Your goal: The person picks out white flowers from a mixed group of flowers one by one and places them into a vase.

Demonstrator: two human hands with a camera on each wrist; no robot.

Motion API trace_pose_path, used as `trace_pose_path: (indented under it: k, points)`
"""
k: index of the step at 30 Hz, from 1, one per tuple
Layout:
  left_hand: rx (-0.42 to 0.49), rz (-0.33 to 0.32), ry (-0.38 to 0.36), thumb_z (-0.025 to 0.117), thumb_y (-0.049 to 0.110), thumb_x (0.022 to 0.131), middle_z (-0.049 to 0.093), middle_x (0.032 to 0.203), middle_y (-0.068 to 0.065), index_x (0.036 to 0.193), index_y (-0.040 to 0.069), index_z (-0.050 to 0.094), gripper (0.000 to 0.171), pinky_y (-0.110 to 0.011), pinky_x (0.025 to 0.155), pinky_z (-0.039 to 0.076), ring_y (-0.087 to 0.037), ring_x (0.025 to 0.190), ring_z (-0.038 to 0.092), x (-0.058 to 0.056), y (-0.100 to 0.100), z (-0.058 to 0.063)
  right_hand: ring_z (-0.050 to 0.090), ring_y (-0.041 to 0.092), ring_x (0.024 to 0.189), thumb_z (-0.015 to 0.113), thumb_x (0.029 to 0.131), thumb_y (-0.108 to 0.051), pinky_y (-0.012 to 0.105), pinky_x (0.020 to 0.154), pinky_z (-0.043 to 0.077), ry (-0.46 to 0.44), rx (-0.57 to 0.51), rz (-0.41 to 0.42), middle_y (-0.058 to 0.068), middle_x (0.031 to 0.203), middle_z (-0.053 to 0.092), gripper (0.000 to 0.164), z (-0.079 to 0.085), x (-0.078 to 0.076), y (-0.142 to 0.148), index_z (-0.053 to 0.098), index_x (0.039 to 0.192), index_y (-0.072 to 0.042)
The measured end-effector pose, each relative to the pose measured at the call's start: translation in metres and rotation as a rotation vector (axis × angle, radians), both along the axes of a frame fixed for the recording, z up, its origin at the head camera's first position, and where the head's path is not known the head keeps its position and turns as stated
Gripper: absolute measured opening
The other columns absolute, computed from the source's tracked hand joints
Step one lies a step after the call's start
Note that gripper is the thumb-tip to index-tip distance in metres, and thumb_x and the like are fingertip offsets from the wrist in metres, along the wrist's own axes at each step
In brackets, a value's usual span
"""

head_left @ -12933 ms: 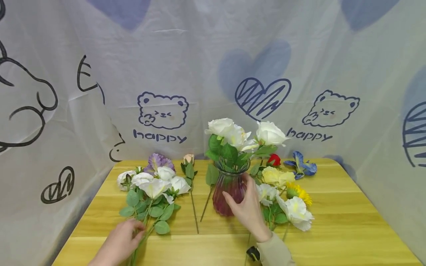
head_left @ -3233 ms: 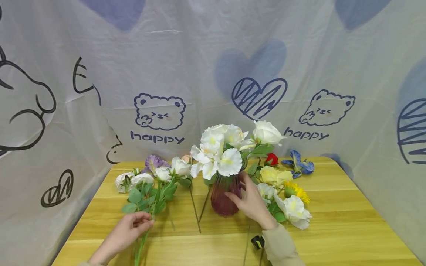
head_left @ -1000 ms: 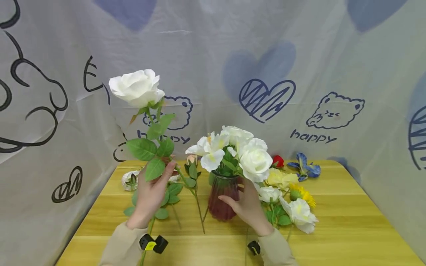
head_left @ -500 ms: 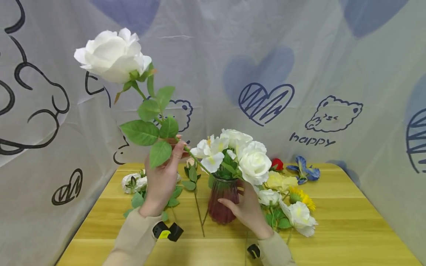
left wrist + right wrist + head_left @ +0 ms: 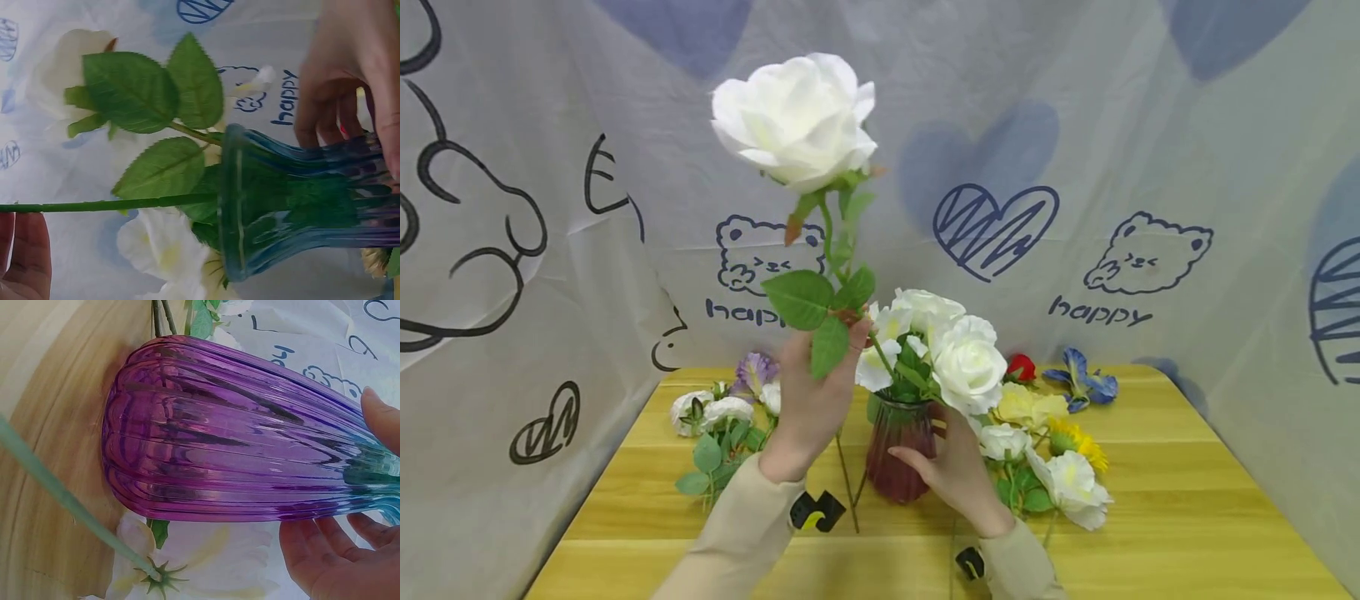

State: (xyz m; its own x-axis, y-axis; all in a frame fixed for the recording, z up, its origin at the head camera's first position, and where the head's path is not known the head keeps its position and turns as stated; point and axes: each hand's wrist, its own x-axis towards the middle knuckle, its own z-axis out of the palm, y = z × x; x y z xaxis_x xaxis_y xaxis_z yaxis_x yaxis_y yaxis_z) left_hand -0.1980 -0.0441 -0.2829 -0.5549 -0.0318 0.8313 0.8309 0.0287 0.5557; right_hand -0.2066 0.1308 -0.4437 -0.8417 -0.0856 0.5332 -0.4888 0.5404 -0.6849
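Note:
My left hand point(image 5: 816, 400) pinches the stem of a white rose point(image 5: 793, 121), held upright above the ribbed glass vase point(image 5: 897, 462). In the left wrist view the rose's green stem point(image 5: 125, 204) runs from my fingers to the vase mouth and overlaps the rim point(image 5: 232, 206). White flowers point(image 5: 968, 367) with green leaves stand in the vase. My right hand point(image 5: 958, 467) holds the vase by its side, thumb at the front. From the right wrist the vase's purple lower part point(image 5: 231, 444) shows, standing on the wooden table.
White flowers point(image 5: 727, 408) and a purple one point(image 5: 754, 371) lie on the left of the table. At right lie a yellow flower point(image 5: 1030, 407), a sunflower point(image 5: 1078, 442), a white bloom point(image 5: 1075, 487), a red rose point(image 5: 1021, 367) and a blue flower point(image 5: 1082, 382). A printed curtain point(image 5: 865, 208) hangs behind.
My left hand has picked up the white rose from the left pile, raised it and brought it right, over the vase. More white blooms stand in the vase. My right hand stays on the vase.

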Motion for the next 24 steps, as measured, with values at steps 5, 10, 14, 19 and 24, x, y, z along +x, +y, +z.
trace_pose_path:
  k: [5, 10, 14, 19, 24]
  points:
    - [-0.069, 0.041, 0.013, 0.063, 0.005, 0.089, 0.067, 0.095, -0.012, 0.1, -0.002, 0.064, 0.013, -0.035, 0.075, 0.055, -0.023, 0.084, 0.063, -0.004, 0.008, -0.012, 0.057, 0.027, 0.104, 0.08, 0.072, -0.038, 0.039, 0.082, 0.056, -0.009, -0.011, 0.008, 0.011, 0.116, 0.054, 0.073, 0.001, 0.0, 0.0, 0.046, 0.126, -0.002]
    - [-0.149, 0.094, 0.007, 0.064, 0.011, 0.09, 0.069, 0.092, -0.011, 0.097, 0.001, 0.065, 0.012, -0.03, 0.071, 0.057, -0.02, 0.082, 0.066, -0.009, 0.011, -0.024, 0.056, 0.026, 0.106, 0.08, 0.072, -0.039, 0.04, 0.083, 0.055, -0.041, -0.014, 0.008, 0.01, 0.117, 0.053, 0.074, 0.001, 0.001, 0.001, 0.046, 0.127, -0.004]
    - [-0.216, 0.139, 0.041, 0.065, 0.01, 0.089, 0.07, 0.086, -0.01, 0.092, 0.003, 0.064, 0.008, -0.029, 0.07, 0.058, -0.019, 0.08, 0.068, -0.014, 0.011, -0.035, 0.055, 0.025, 0.107, 0.08, 0.072, -0.039, 0.04, 0.084, 0.055, -0.046, -0.003, 0.005, 0.01, 0.118, 0.053, 0.074, 0.001, 0.001, 0.001, 0.045, 0.127, -0.003]
    - [-0.286, 0.202, 0.045, 0.065, 0.011, 0.089, 0.07, 0.085, -0.008, 0.092, 0.004, 0.064, 0.008, -0.025, 0.068, 0.058, -0.017, 0.078, 0.068, -0.016, 0.011, -0.046, 0.055, 0.026, 0.107, 0.08, 0.072, -0.038, 0.04, 0.083, 0.055, -0.044, 0.009, 0.004, 0.011, 0.118, 0.053, 0.075, 0.002, 0.001, 0.0, 0.045, 0.127, -0.002]
    - [-0.352, 0.246, 0.001, 0.065, 0.015, 0.09, 0.07, 0.085, -0.008, 0.094, 0.005, 0.063, 0.011, -0.024, 0.064, 0.056, -0.016, 0.075, 0.067, -0.016, 0.01, -0.055, 0.056, 0.027, 0.105, 0.08, 0.072, -0.039, 0.042, 0.083, 0.055, -0.05, 0.019, -0.004, 0.012, 0.118, 0.053, 0.076, 0.001, 0.002, 0.0, 0.045, 0.127, -0.001]
